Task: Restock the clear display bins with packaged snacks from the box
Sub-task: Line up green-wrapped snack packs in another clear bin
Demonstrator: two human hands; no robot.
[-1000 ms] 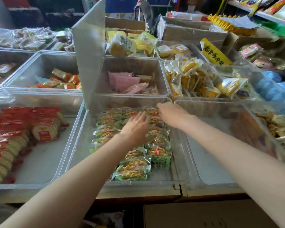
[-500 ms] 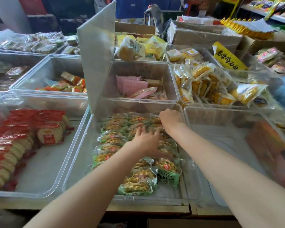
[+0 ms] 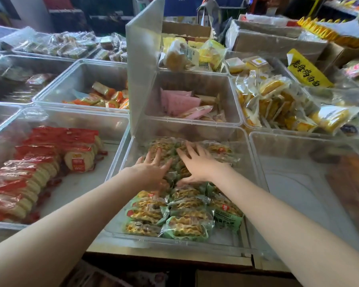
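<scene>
Two hands, left hand point(image 3: 151, 172) and right hand point(image 3: 197, 164), lie flat with fingers spread, holding nothing, on green snack packs point(image 3: 182, 214) in the middle clear bin point(image 3: 255, 183), packs running toward its front edge.

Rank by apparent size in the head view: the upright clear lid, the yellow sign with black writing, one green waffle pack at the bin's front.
1. Upright clear lid, plainly largest.
2. Yellow sign.
3. Green waffle pack, only slightly smaller than the sign; since it lies nearer the camera, that order is unsure.
</scene>
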